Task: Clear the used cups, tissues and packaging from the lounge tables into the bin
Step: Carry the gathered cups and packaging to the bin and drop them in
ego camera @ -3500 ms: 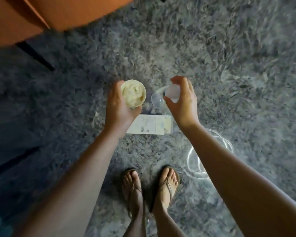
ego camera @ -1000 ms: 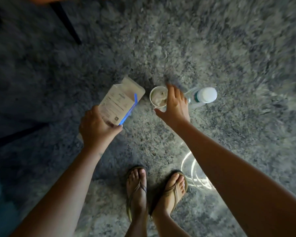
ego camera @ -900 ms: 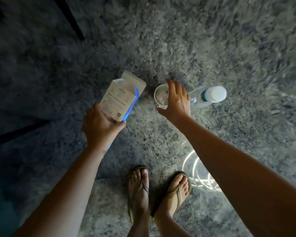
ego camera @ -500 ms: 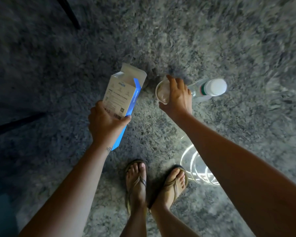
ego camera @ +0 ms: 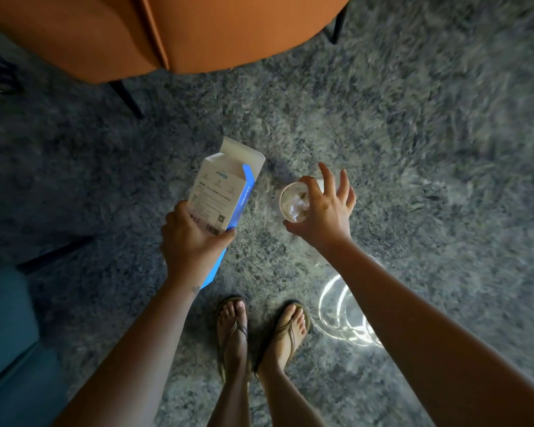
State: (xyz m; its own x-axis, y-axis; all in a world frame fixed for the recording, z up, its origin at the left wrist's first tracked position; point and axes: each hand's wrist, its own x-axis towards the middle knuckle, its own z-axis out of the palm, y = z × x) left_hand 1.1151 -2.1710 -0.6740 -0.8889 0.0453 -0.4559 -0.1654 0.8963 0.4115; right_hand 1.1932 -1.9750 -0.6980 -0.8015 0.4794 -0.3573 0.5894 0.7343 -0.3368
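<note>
A shaggy grey rug point(ego camera: 413, 149) covers the floor, and an orange armchair point(ego camera: 198, 32) on thin dark legs point(ego camera: 127, 95) stands on it at the top. A teal seat point(ego camera: 10, 334) fills the lower left corner. Bright curved glints point(ego camera: 336, 315) lie on the rug at lower right; their source cannot be told.

White and blue cardboard box point(ego camera: 216, 195), gripped at its lower end in my left hand point(ego camera: 191, 241); near the top of its white face, small blue capitals read "ANKER"; the same word, "ANKER", runs lengthwise in pale letters along its blue side; below the brand name, the white face carries a row of small icons and several lines of fine print, all too small to read; a square printed code sits just above my fingers, also unreadable.
</note>
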